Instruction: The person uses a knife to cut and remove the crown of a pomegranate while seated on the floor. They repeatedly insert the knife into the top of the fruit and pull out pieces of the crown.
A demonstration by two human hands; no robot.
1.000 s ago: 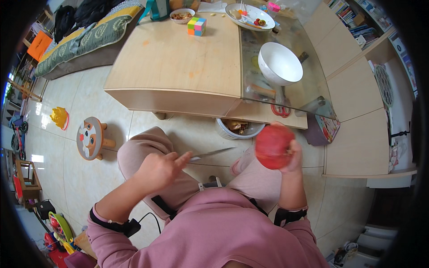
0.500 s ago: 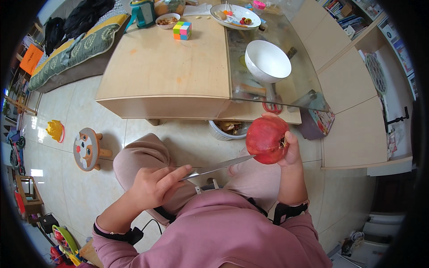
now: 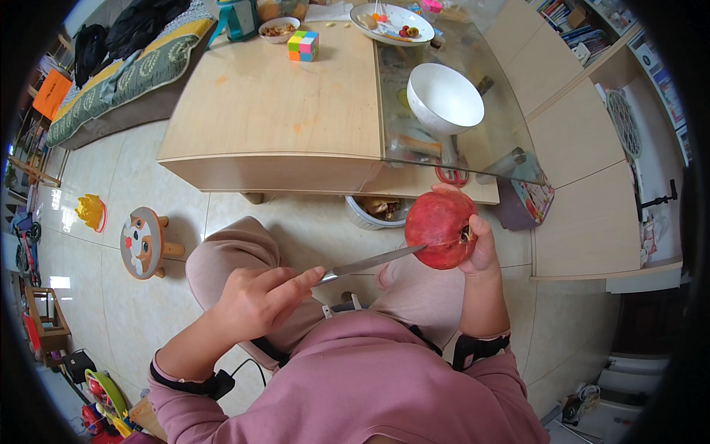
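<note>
My right hand (image 3: 481, 248) grips a red pomegranate (image 3: 438, 228) from its right side and from behind, with the crown end facing right. A knife (image 3: 373, 261) is in my left hand (image 3: 270, 300), the index finger stretched along the start of the blade. The handle is hidden in my palm. The blade points up and right, and its tip meets the pomegranate's skin at the lower left. From there a thin scored line runs across the skin toward the crown. Both hands are above my lap, in front of the table.
A white bowl (image 3: 445, 98) stands on the glass-topped part of the table (image 3: 274, 111). Behind it are a plate (image 3: 392, 28) with small fruits and a colourful puzzle cube (image 3: 303, 46). Below the table edge is a waste bin (image 3: 362, 216). A small stool (image 3: 142, 243) stands at left.
The knife tip has moved up onto the pomegranate's skin, and my left hand has shifted slightly up and right. A scored line now shows on the fruit, which has turned a little.
</note>
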